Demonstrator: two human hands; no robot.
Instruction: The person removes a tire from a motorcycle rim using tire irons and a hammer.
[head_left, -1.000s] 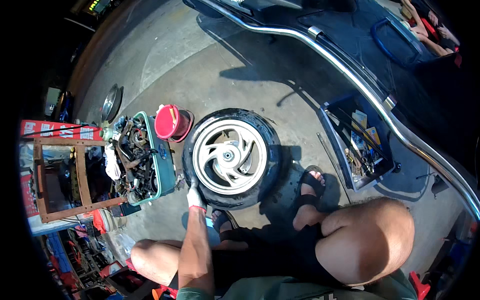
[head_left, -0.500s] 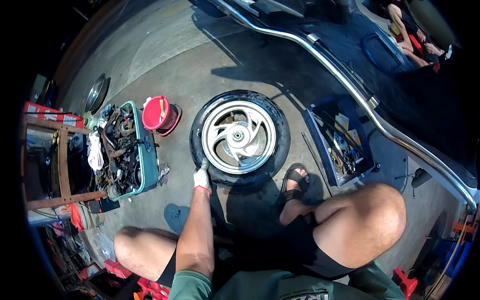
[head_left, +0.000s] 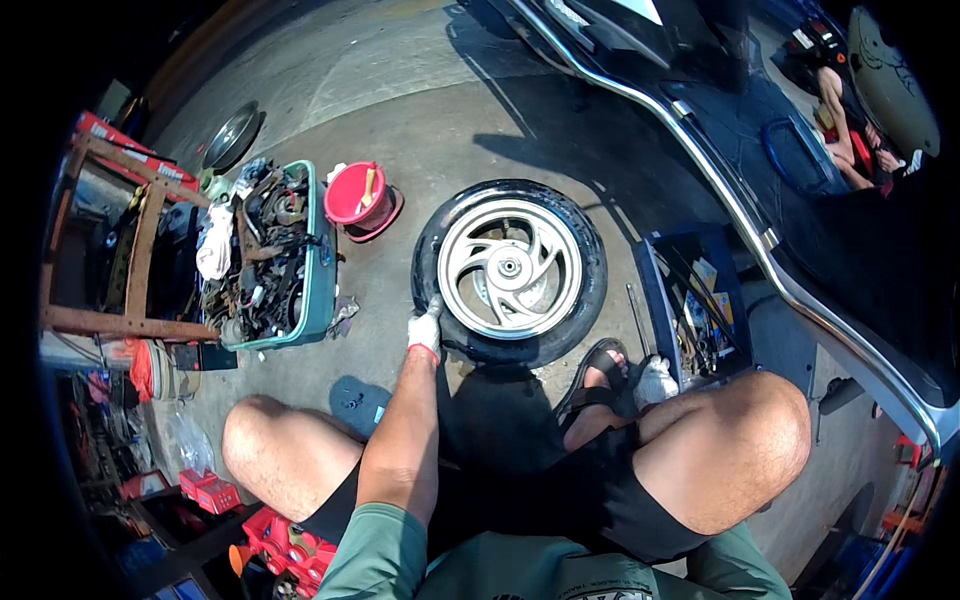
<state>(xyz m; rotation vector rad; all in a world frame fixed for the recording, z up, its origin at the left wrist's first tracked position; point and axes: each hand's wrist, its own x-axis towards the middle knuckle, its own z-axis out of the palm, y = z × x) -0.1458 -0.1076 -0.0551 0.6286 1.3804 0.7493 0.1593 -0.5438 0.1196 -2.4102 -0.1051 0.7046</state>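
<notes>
A silver spoked wheel [head_left: 509, 266] with a black tyre [head_left: 590, 285] lies flat on the floor in front of me. My left hand [head_left: 425, 328], in a white glove with a red cuff, grips the tyre's near left edge, thumb on top and fingers mostly hidden. Beside my sandalled foot [head_left: 597, 385], my right hand [head_left: 655, 382], also white-gloved, is closed at the near end of a thin long metal bar [head_left: 637, 315]. My right knee hides that forearm.
To the right are a blue tray [head_left: 655, 290] of tools and a chrome rail [head_left: 740, 220]. A green crate [head_left: 322, 285] of parts and a red bucket [head_left: 358, 195] stand left. Another person [head_left: 850, 140] sits at the far right.
My right hand has come into view from behind my knee to the bar, which has shifted slightly. My left hand stays on the tyre. The view has swung, so the scene sits further right.
</notes>
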